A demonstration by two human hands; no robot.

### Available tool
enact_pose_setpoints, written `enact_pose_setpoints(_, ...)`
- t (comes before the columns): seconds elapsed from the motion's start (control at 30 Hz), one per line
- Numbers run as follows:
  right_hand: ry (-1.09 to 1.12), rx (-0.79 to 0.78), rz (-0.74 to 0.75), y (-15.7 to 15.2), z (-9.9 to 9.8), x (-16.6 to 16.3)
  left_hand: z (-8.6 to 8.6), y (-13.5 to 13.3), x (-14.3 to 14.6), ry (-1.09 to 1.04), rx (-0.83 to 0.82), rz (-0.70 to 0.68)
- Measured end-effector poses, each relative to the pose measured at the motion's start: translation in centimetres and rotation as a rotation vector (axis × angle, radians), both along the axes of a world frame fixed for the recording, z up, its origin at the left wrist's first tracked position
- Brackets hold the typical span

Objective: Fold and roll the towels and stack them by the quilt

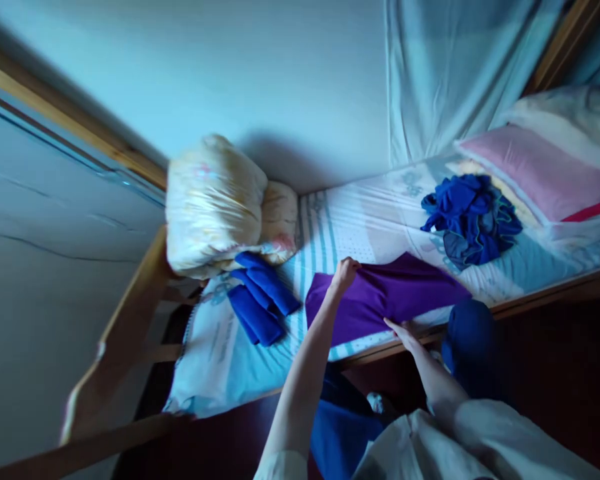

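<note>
A purple cloth [380, 297] lies spread on the bed [350, 227] near its front edge. My left hand [344, 273] is closed on the cloth's far edge and pulls a fold of it. My right hand [404, 331] lies flat on the cloth's near edge, fingers stretched out. Folded blue cloths [261, 297] are stacked to the left of the purple one. A crumpled heap of blue clothes [470, 217] sits farther right on the bed.
A rolled cream quilt [220, 203] rests at the bed's left end against the wall. Pink and white pillows [545, 160] lie at the right end. The bed has a wooden frame [130, 320]. Blue fabric [470, 340] hangs below the bed edge by my right arm.
</note>
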State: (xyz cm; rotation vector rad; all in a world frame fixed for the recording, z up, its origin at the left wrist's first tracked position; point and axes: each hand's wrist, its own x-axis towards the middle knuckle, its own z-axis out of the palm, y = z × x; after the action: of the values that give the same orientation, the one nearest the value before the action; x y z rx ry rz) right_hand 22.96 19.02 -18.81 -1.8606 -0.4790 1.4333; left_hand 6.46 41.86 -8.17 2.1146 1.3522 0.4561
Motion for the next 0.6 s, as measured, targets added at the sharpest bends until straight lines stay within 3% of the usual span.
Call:
enact_pose_setpoints(0.17,0.002,0.216,0.057,-4.7,1.0,2.0,3.7,-3.3,-2.6,-0.101,0.072,0.147)
enact_pose_setpoints(0.33,0.003,0.365,0.009,-7.6,4.1,5.4,6.8,-6.3,-4.0,-0.184,0.077,0.292)
enact_pose_setpoints(0.6,-0.070,0.586,-0.166,-6.8,9.4,11.2,11.6,-9.4,-5.3,-0.317,0.152,0.420)
